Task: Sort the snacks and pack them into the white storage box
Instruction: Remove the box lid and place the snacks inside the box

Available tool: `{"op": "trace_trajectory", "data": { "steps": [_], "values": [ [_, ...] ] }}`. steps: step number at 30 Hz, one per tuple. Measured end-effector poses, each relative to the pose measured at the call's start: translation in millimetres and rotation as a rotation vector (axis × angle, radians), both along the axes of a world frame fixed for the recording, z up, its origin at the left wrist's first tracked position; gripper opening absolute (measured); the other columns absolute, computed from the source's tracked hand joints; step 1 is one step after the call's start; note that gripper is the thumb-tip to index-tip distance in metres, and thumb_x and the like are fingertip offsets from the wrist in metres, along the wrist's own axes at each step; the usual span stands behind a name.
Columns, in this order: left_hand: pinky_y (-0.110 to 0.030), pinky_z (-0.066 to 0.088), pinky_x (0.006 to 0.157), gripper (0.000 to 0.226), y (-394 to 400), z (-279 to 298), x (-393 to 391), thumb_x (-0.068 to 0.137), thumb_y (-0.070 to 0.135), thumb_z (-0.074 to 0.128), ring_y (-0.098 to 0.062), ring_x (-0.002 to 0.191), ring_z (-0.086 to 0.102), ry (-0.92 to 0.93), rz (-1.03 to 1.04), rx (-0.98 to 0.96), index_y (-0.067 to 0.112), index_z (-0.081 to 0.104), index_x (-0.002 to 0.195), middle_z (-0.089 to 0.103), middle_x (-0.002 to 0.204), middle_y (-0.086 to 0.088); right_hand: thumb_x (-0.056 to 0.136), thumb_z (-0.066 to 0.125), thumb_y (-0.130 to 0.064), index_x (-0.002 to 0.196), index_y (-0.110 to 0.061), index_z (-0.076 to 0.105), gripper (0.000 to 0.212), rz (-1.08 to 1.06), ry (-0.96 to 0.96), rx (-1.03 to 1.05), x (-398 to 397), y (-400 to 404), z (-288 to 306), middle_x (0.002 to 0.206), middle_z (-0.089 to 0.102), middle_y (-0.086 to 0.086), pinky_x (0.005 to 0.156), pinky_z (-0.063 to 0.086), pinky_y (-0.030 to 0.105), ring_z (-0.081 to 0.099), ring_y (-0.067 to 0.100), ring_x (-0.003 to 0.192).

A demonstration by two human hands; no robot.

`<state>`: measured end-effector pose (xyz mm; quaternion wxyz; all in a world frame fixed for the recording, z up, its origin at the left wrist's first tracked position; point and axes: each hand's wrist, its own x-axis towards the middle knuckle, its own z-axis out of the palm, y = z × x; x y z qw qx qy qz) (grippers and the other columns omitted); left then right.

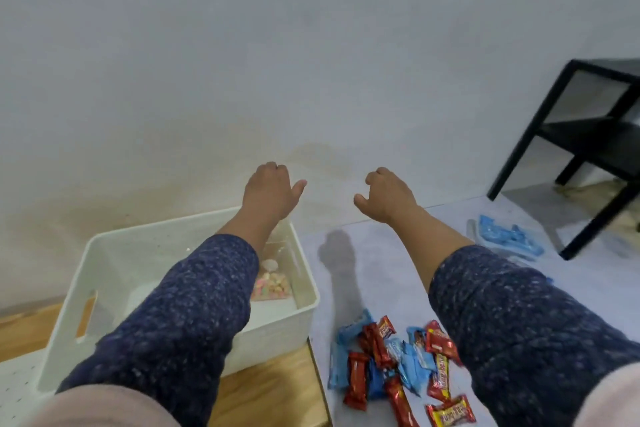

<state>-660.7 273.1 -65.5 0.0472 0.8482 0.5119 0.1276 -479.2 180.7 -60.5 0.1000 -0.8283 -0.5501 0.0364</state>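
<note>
A white storage box (pixel 304 288) stands on the floor at the lower left, with a clear bag of pastel candies (pixel 272 282) inside by its right wall. A pile of red, blue and yellow snack packs (pixel 391 360) lies on a pale mat to the right of the box. Both arms stretch forward in dark blue speckled sleeves. My left hand (pixel 268 189) hovers above the box's far right corner, fingers curled down, holding nothing. My right hand (pixel 388 194) hangs above the mat with its fingers loosely curled and nothing in it.
Several blue packs (pixel 509 236) lie further back on the mat (pixel 381 253) at the right. A black side table (pixel 585 135) stands at the far right against the white wall. Wooden floor (pixel 273 388) shows in front of the box.
</note>
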Motion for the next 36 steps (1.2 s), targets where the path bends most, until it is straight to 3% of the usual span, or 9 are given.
{"op": "trace_trajectory", "data": {
  "steps": [19,36],
  "values": [
    [-0.036,0.040,0.099,0.056,-182.6,-45.9,281.9,0.097,0.047,0.038,-0.028,0.122,0.045,0.025,-0.228,-0.089,0.003,0.046,0.131,0.048,0.131,-0.013,0.088,0.053,-0.033,0.126,-0.002,0.047,0.050,-0.189,0.039,-0.122,260.2,-202.3,-38.0,0.125,0.044,0.015,0.092,0.043,0.038,0.049,0.033,0.115],
    [-0.035,0.042,0.094,0.048,-174.5,-116.9,429.2,0.097,0.041,0.040,-0.027,0.115,0.048,0.235,-0.428,-0.178,0.006,0.048,0.128,0.050,0.125,-0.014,0.088,0.052,-0.033,0.139,-0.012,0.039,0.056,-0.267,0.158,-0.183,386.9,-199.2,-103.4,0.132,0.047,0.011,0.095,0.043,0.036,0.049,0.028,0.119]
  ]
}}
